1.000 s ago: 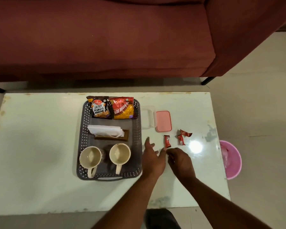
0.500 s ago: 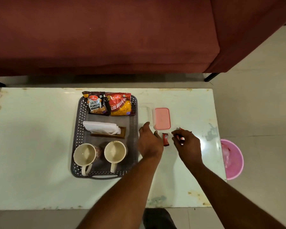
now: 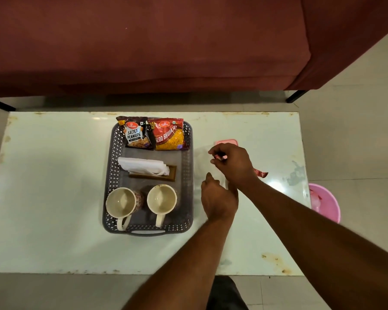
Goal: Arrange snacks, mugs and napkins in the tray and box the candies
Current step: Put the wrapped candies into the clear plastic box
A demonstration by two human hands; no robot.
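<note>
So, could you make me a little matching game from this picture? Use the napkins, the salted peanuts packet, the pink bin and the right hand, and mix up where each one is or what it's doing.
Things
1 napkins
2 salted peanuts packet
3 pink bin
4 right hand

Place or state
A on the floor beside the table
B pinches a red candy
C far left corner of the tray
D middle of the tray

Pairs: 1-D, 2-C, 3-A, 4-B
</note>
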